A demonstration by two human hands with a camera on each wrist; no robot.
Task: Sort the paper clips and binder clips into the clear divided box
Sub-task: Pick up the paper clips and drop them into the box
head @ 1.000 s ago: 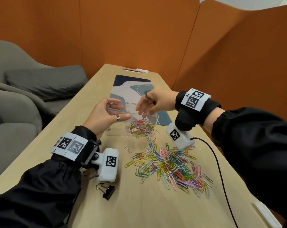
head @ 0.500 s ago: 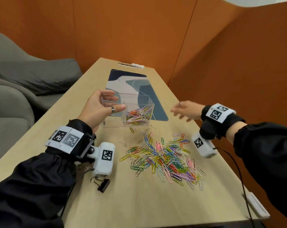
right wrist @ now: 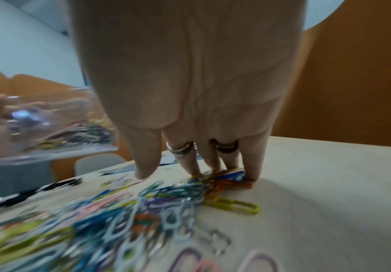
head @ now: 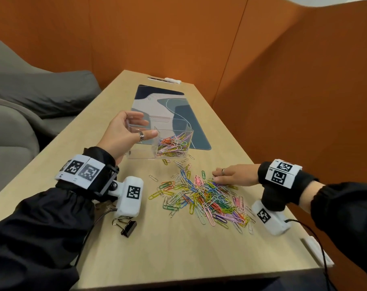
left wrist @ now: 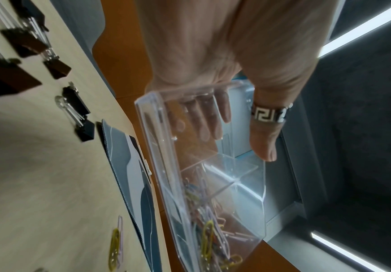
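My left hand [head: 136, 129] grips the clear divided box [head: 140, 153], thumb on the near wall and fingers [left wrist: 204, 127] behind it. The box is tilted, with its left end raised off the table. Coloured paper clips [head: 172, 143] lie heaped in its right compartment [left wrist: 213, 237]. My right hand [head: 220, 176] rests with straight fingers [right wrist: 190, 162] on the far right edge of the loose paper clip pile [head: 203, 196], touching clips [right wrist: 225, 176]. A black binder clip [head: 128, 225] lies below my left wrist. Several more binder clips [left wrist: 26, 44] show in the left wrist view.
A blue and grey desk mat [head: 172, 106] lies behind the box. A white item [head: 173, 80] sits at the table's far end and a white device [head: 315, 250] at the front right edge. Orange partitions stand behind and right; a grey sofa [head: 20, 101] is left.
My right hand left the box's opening and came down to the right onto the loose pile. The left hand kept its hold on the tilted box.
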